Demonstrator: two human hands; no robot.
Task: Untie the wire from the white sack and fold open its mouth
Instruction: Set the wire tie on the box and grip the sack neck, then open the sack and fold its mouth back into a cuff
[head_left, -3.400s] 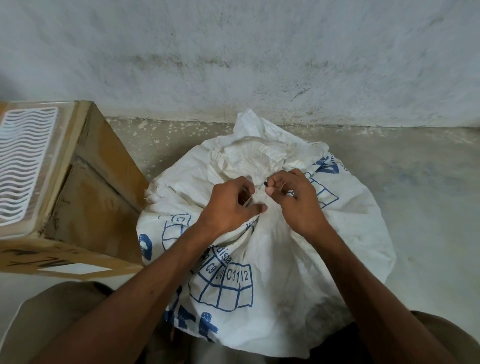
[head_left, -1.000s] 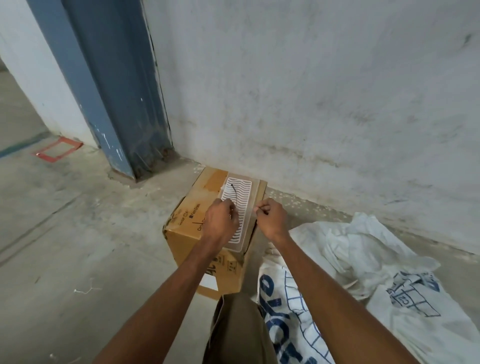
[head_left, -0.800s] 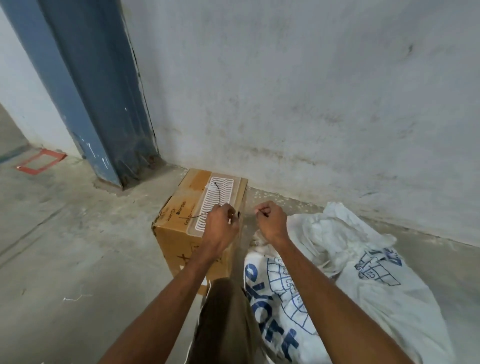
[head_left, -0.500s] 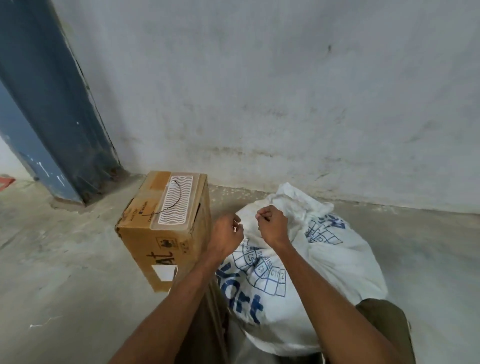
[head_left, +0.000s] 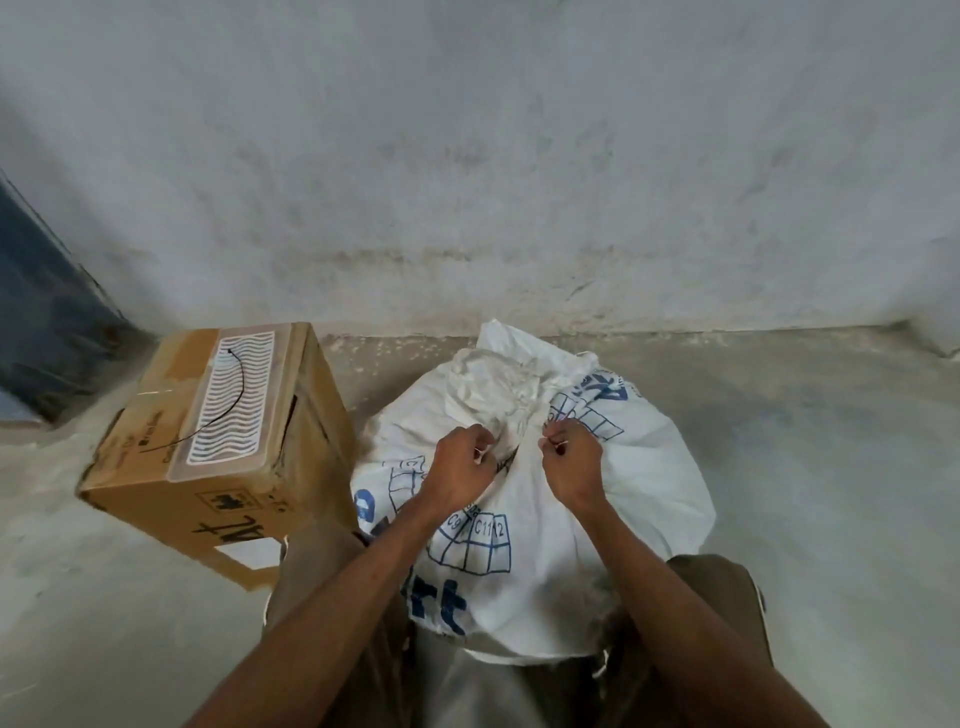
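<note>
The white sack (head_left: 644, 467) with blue print stands on the floor between my knees, its bunched mouth (head_left: 493, 384) pointing toward the wall. My left hand (head_left: 460, 465) and my right hand (head_left: 571, 462) sit side by side at the gathered neck just below the bunch, fingers curled and pinching the fabric there. The thin black wire (head_left: 236, 395) lies loose in a curve on top of the cardboard box (head_left: 156, 499), well left of both hands and away from the sack.
The cardboard box stands on the floor left of the sack, with a white wavy-patterned plastic piece (head_left: 234, 410) on its top. A grey wall (head_left: 519, 182) rises just behind the sack. A dark blue door frame (head_left: 36, 322) is at far left. Bare concrete floor (head_left: 831, 493) lies to the right.
The wire came off the sack's neck. My left hand laid it on the box top. Both hands then swung back right to the sack's gathered neck.
</note>
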